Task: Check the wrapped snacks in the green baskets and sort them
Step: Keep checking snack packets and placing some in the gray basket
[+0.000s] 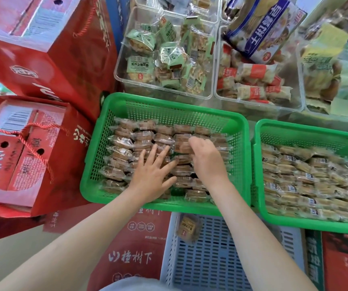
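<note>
Two green baskets stand side by side. The left green basket (169,106) holds rows of brown snacks in clear wrappers (125,143). Both my hands are inside it. My left hand (152,177) lies flat with spread, straight fingers pressing on the wrapped snacks in the middle. My right hand (206,160) reaches in beside it, fingers bent down into the snacks; I cannot tell whether it grips one. The right green basket (307,131) is filled with paler wrapped snacks (307,181).
A pale blue slotted crate (206,261) sits below the baskets with one wrapped snack (187,227) in it. Red gift boxes (22,148) crowd the left. Clear bins of packaged snacks (164,59) stand behind, and another clear bin (257,80) beside them.
</note>
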Available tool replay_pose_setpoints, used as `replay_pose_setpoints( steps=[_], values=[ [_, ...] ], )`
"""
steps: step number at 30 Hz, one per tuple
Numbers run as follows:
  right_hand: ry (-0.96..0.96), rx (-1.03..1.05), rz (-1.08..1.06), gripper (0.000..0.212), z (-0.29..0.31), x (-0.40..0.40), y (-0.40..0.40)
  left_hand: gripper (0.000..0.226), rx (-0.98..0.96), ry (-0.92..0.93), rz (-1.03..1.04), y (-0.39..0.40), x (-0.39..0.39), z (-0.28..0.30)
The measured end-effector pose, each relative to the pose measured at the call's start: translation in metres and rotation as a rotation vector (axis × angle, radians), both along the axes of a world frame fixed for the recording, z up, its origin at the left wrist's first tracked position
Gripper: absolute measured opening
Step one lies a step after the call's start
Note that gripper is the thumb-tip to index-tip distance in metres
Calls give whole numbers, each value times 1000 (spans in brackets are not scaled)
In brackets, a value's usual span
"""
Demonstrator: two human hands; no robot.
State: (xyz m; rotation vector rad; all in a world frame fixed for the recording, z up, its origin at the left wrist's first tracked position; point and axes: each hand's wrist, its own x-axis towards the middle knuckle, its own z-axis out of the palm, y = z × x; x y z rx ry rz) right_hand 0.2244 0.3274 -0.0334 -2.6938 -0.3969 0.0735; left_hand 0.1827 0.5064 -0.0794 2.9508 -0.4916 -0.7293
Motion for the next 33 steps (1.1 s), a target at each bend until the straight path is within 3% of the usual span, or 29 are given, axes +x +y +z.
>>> replay_pose_setpoints(
  steps=[3, 6, 9, 13, 17, 33],
  values=[
    [-13, -123, 45, 34, -7, 2, 10, 64, -6, -3, 5, -1, 0, 2],
    [8, -214, 5, 19, -19, 2, 13, 63, -27, -14, 11, 0, -1, 1],
    [17, -203, -34, 11, -31, 1, 12, 63, -30, -17, 14, -1, -2, -1],
    [46, -156, 24, 23, -31, 6, 7, 65, -35, -14, 5, -3, 0, 2],
    [-15, -13, -133, 20, -24, 27, 5, 67, -39, -60, -43, -8, 6, 1],
    [439, -82, -413, 42, -32, 69, 21, 66, -33, -82, -63, -10, 15, -15]
  ],
)
